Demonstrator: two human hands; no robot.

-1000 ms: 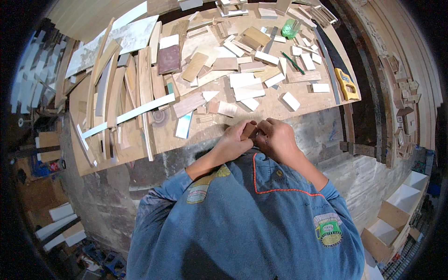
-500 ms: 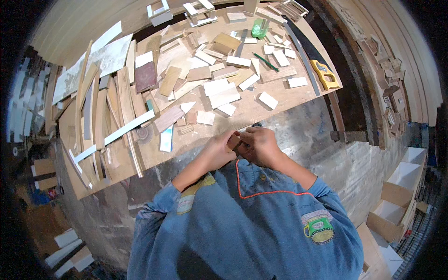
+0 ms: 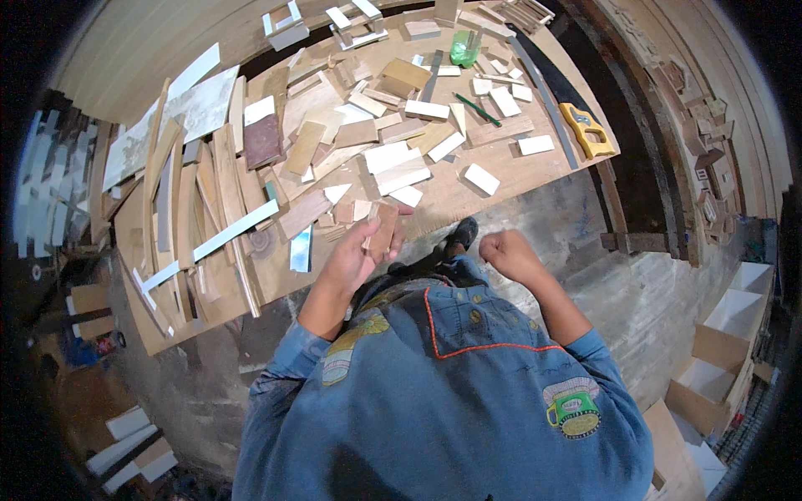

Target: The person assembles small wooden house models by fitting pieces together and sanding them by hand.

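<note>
My left hand [image 3: 361,250] grips a small brown wooden block [image 3: 381,227] upright, just in front of the near edge of the plywood worktop [image 3: 443,209]. My right hand [image 3: 503,252] is closed, apart from the left and beyond the table edge over the floor; what its curled fingers hold, if anything, is hidden. Scattered wooden offcuts [image 3: 401,175] lie just past my left hand, and a loose white block [image 3: 482,179] lies on the board above my right hand.
A yellow-handled saw [image 3: 585,134], a green container [image 3: 464,48] and a green pencil [image 3: 476,108] are on the worktop. Long wooden strips [image 3: 225,209] cover its left. Open boxes [image 3: 718,334] stand right, board pieces [image 3: 134,451] lower left. My shoe [image 3: 466,234] shows on the floor.
My hands were together at the block; now they are apart. The left has raised the block leftward, the right has moved right. The table edge has shifted in view as the head moved.
</note>
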